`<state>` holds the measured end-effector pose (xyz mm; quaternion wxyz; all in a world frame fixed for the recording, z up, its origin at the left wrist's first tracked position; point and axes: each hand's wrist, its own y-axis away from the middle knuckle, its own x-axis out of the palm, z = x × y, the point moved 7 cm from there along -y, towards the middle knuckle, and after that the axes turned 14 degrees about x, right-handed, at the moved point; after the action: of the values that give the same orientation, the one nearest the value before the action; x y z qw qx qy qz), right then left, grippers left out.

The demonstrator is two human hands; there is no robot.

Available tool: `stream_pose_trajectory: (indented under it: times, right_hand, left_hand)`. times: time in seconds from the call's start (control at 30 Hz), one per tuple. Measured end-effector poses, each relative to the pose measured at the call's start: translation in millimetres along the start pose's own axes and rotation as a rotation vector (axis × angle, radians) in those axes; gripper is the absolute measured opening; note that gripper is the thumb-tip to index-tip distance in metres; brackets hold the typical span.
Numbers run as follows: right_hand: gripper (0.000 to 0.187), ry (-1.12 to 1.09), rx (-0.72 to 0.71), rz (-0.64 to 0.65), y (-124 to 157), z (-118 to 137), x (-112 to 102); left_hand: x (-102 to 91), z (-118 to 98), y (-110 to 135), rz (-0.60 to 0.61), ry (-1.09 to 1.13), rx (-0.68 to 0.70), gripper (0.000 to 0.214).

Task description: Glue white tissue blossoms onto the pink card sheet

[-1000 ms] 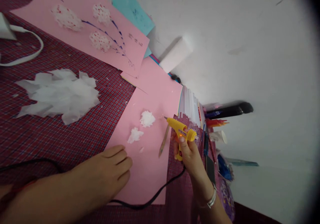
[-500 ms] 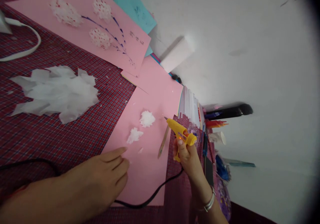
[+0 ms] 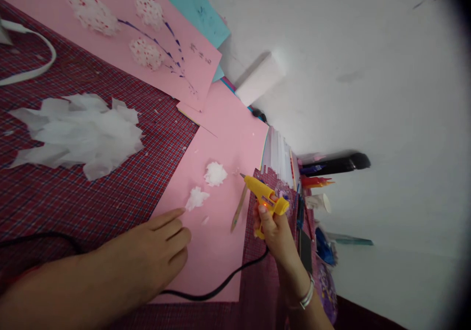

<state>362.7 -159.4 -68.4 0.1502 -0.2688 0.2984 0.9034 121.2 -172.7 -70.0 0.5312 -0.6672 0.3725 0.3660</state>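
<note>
In my right hand is a yellow hot glue gun, gripped by its handle. Its nozzle points left over the pink paper, and a small orange light glows on its body. My left hand rests low over the same sheet, index finger stretched out and the others loosely bent; its thumb is hidden. That fingertip is at the edge of a small white paper tuft, though whether it touches is hard to tell. A rounder white tuft lies just beyond. Beside the gun lies a thin wooden stick.
A large crumpled white paper heap lies left on the checked cloth. Behind is a finished pink picture with white blossoms. The gun's black cord crosses the front. Paper strips and a paper cup stand along the wall.
My left index finger has come slightly up to the edge of the smaller tuft. The glue gun stays in my right hand, nearly still. The whole view has shifted a little.
</note>
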Motion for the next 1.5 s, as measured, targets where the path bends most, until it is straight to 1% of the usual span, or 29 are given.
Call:
stream_pose_trajectory:
  times: [0.1, 0.2, 0.3, 0.4, 0.5, 0.6, 0.77, 0.97, 1.03, 1.13, 1.2, 1.27, 1.33, 1.5]
  right_hand:
    - [0.033, 0.007, -0.016, -0.020, -1, -3, 2]
    - [0.034, 0.004, -0.023, -0.030, 0, -2, 3]
    - [0.035, -0.020, -0.025, 0.020, 3, 6, 3]
    - [0.037, -0.061, 0.000, 0.072, 6, 15, 3]
    - [0.037, -0.089, 0.012, 0.069, 4, 19, 3]
    - [0.035, -0.070, 0.032, 0.032, 0, 13, 2]
    - [0.033, -0.036, 0.064, -0.061, -4, -1, -2]
    - [0.032, -0.028, 0.025, -0.072, 1, 1, -3]
    - [0.033, -0.043, 0.014, -0.035, 4, 6, -2]
    - [0.033, -0.079, -0.016, 0.091, 6, 15, 4]
    - [0.033, -0.085, -0.012, 0.112, 4, 16, 6]
    - [0.032, -0.078, 0.009, 0.074, 0, 13, 5]
    - [0.031, -0.070, 0.023, 0.031, -3, 9, 3]
    - [0.028, -0.004, -0.005, -0.010, -6, 3, 3]
  left_hand:
    - [-3.2, 2, 0, 0.000, 0.018, -0.029, 0.012]
    - [-11.9, 9, -1, -0.018, 0.050, -0.070, 0.017]
    - [-20.7, 22, -4, -0.041, 0.052, -0.106, 0.021]
    - [-25.7, 36, -4, -0.060, 0.000, -0.150, 0.025]
    - [-26.9, 51, 0, -0.063, -0.048, -0.237, 0.029]
    - [-26.3, 60, 6, -0.050, -0.060, -0.290, 0.032]
    - [-25.5, 61, 9, -0.048, -0.042, -0.298, 0.032]
    - [-28.7, 59, 4, -0.018, -0.082, -0.299, 0.028]
    - [-30.7, 59, 3, -0.005, -0.098, -0.314, 0.026]
    - [-34.2, 59, 2, -0.014, -0.078, -0.328, 0.024]
    - [-36.8, 59, 1, -0.033, -0.057, -0.323, 0.024]
    - [-38.6, 59, 0, -0.037, -0.064, -0.318, 0.026]
    - [-38.3, 59, -1, -0.014, -0.088, -0.312, 0.026]
    - [-36.4, 59, -1, 0.016, -0.114, -0.305, 0.023]
